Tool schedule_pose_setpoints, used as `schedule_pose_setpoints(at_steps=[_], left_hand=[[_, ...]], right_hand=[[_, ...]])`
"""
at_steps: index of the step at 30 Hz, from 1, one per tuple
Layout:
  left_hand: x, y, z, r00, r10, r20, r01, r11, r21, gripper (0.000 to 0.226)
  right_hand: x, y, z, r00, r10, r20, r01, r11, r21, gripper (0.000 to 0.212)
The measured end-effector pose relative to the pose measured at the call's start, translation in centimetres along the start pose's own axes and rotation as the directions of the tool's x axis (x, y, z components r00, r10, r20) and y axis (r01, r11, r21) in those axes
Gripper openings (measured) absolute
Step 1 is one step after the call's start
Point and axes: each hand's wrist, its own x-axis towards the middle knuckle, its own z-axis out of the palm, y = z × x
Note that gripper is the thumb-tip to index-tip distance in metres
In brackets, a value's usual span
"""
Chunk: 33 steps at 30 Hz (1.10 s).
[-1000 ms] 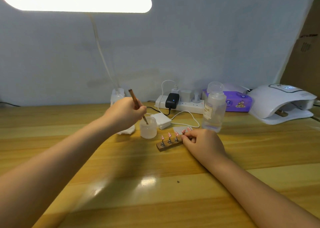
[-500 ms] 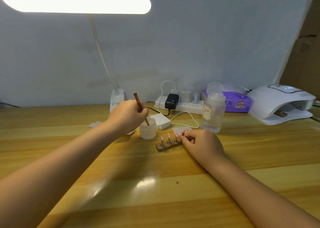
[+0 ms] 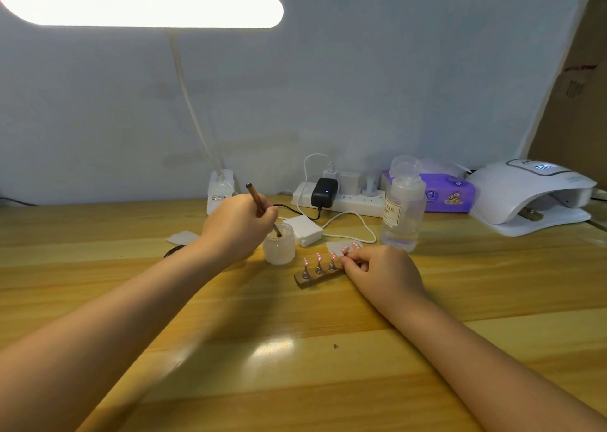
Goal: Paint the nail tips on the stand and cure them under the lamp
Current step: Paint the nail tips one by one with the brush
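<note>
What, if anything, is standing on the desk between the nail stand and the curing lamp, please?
The clear bottle stands close to the straight path from the nail stand to the curing lamp. The right hand holds the stand's right end, so it can carry it nearer the front, where the desk looks open.

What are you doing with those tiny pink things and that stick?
A person is painting fake nails. The left hand holds a brush with its tip dipped in a small frosted jar. The right hand steadies a wooden stand with little pink nail tips standing on it. The white curing lamp waits at the far right of the table, with nothing under it yet.
</note>
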Motion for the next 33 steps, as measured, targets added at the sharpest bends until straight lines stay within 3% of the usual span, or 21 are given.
schedule_pose_setpoints(at_steps=[7,11,16,18,24,33], left_hand=[[-2.0,0.0,-0.4,0.959,-0.020,-0.283,-0.094,0.918,-0.386,0.017],[-4.2,0.8,-0.6,0.955,-0.058,-0.290,-0.138,0.781,-0.609,0.008],[-6.6,1.9,0.8,0.975,0.001,-0.224,-0.170,0.654,-0.737,0.006],[-7.3,2.1,1.7,0.976,0.035,-0.216,-0.189,0.632,-0.752,0.006],[-8.6,1.4,2.7,0.954,0.171,-0.245,-0.293,0.690,-0.662,0.007],[-9.2,2.0,3.0,0.890,0.346,-0.297,-0.452,0.757,-0.473,0.016]], right_hand=[[0.1,-0.1,-0.1,1.000,0.004,0.017,-0.004,1.000,-0.017,0.025],[0.0,-0.2,-0.1,1.000,0.004,0.001,-0.004,1.000,-0.001,0.022],[-0.1,-0.1,0.0,1.000,-0.007,-0.025,0.007,1.000,-0.004,0.015],[-0.2,-0.1,-0.1,0.998,-0.017,-0.053,0.019,0.999,0.045,0.011],[-1.0,-0.6,-0.3,0.974,-0.116,-0.193,0.152,0.971,0.187,0.008],[-1.1,-0.8,-0.4,0.971,-0.133,-0.201,0.210,0.874,0.438,0.018]])
